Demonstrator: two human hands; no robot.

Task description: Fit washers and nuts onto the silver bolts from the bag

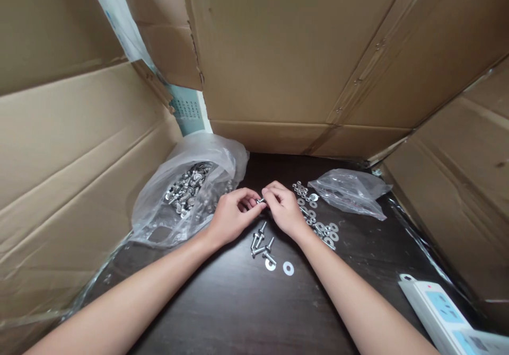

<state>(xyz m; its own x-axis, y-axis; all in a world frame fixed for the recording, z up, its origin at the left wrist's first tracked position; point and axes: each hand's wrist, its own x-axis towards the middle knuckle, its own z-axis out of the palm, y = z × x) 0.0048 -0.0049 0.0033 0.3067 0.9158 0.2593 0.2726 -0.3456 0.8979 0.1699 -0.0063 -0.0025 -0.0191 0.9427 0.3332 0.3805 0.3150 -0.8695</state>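
Note:
Fingertips of my left hand [234, 212] and my right hand [282, 206] meet over the dark table, both closed on a small metal bolt [261, 201]. Fingers partly cover it, so I cannot tell whether a nut or washer is on it. Just below the hands lie several loose bolts [262, 241], some crossing one another. Two flat washers sit by them, one partly under a bolt and one washer [288, 268] apart to the right. Right of my right wrist spreads a pile of washers [333, 228], nuts [300, 188] and a few bolts.
An open clear plastic bag [159, 228] full of metal fasteners [189, 188] stands at the left. A flattened clear bag [352, 191] lies at the back right. A white power strip [417, 296] is at the lower right. Cardboard walls [278, 53] enclose the table [238, 312].

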